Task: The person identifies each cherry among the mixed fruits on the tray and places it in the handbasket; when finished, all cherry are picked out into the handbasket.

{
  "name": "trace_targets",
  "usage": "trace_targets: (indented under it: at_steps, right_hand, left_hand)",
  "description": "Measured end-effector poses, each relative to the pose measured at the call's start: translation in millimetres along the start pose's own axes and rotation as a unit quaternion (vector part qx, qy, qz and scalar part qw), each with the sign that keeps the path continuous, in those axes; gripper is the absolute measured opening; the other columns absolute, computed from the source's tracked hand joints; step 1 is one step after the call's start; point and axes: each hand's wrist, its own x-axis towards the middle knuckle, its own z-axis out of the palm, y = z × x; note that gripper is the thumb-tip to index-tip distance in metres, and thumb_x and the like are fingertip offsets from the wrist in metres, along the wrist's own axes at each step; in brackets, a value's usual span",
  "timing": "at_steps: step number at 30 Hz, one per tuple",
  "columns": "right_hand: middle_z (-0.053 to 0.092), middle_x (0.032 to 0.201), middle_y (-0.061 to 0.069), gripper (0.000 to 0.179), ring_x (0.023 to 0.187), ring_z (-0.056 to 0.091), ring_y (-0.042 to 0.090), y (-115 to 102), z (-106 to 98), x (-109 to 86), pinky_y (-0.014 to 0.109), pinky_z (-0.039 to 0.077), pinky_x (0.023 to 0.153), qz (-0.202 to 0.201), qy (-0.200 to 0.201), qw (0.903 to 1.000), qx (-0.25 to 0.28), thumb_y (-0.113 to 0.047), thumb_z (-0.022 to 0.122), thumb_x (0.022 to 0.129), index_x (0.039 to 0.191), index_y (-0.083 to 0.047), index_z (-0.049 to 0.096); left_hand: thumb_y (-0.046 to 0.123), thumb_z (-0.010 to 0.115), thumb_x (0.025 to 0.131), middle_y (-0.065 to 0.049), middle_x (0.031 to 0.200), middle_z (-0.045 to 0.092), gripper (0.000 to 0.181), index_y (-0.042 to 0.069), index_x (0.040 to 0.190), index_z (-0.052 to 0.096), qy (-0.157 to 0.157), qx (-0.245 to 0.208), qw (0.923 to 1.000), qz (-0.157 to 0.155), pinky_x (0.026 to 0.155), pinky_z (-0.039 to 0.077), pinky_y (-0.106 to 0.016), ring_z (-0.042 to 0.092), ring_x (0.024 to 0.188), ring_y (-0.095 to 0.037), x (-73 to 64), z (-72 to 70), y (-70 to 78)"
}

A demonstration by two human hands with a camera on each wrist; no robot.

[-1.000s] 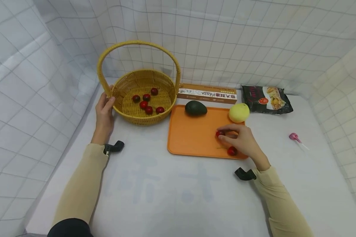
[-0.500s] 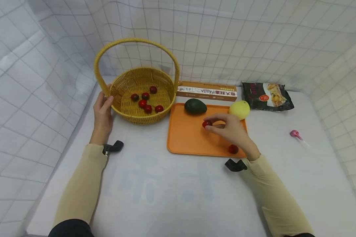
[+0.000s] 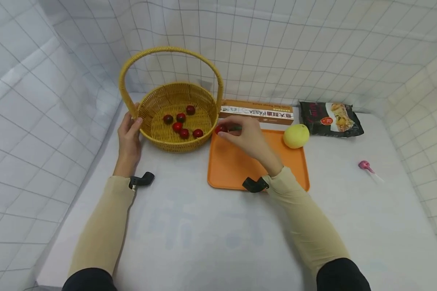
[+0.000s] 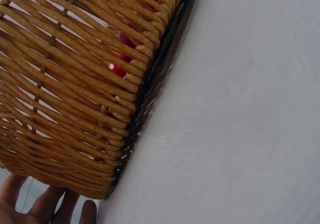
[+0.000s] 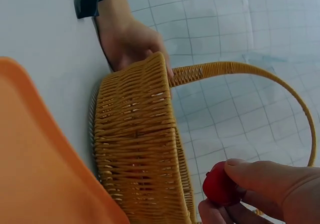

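Note:
My right hand [image 3: 249,137] pinches a dark red cherry [image 5: 221,185] between thumb and fingertips. It hovers just beside the right rim of a yellow wicker basket [image 3: 178,148], over the tray's far left corner. Several red cherries [image 3: 183,133] lie on the basket's floor. At the basket's left side, my left hand [image 3: 129,135] holds the rim by the foot of the tall handle [image 3: 171,49], thumb on the edge. In the left wrist view its fingers [image 4: 47,204] lie against the woven wall. An orange tray [image 3: 225,169] sits under the right forearm; my hand mostly hides the avocado there.
A yellow-green round fruit [image 3: 296,136] sits at the tray's right edge. Behind are a pasta box [image 3: 273,114] and a black food packet [image 3: 331,119]. A pink lollipop [image 3: 365,165] lies far right. Grid-patterned white sheets [image 3: 276,52] close off the back and sides.
My right hand has lifted the cherry from the tray and carried it left and away from me to the basket's rim. My left hand keeps its hold on the basket.

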Motion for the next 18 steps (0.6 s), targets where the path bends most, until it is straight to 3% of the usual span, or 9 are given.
trace_targets:
  at_steps: [10,15,18]
  right_hand:
    - [0.076,0.112,0.007,0.030,0.105,0.070,0.017,-8,34,34.6,0.028,0.059,0.091,-0.014,-0.014,0.9991,-0.038,-0.014,0.078,0.096,0.124,-0.005,0.075]
    - [0.073,0.126,0.012,0.038,0.111,0.071,0.025,-11,41,44.7,0.033,0.059,0.092,-0.005,-0.014,0.9955,-0.094,-0.016,0.075,0.099,0.135,-0.006,0.070]
    - [0.070,0.134,0.016,0.044,0.115,0.071,0.032,-14,37,40.6,0.040,0.058,0.096,-0.012,-0.008,0.9925,-0.121,-0.015,0.075,0.099,0.140,-0.004,0.066]
  left_hand:
    - [0.016,0.061,0.101,-0.013,0.154,0.054,0.050,0.013,0.152,0.057,0.001,0.010,0.9999,0.003,0.123,0.026,-0.034,0.046,0.143,-0.026,1.3,-0.4,1.6]
    - [0.015,0.061,0.102,-0.014,0.154,0.053,0.050,0.010,0.152,0.056,-0.002,0.014,0.9999,0.005,0.123,0.028,-0.033,0.046,0.144,-0.027,-0.6,-2.1,2.0]
    - [0.015,0.061,0.102,-0.013,0.154,0.052,0.051,0.010,0.153,0.055,-0.007,0.017,0.9998,-0.001,0.123,0.028,-0.032,0.045,0.144,-0.026,-1.8,-2.7,1.9]
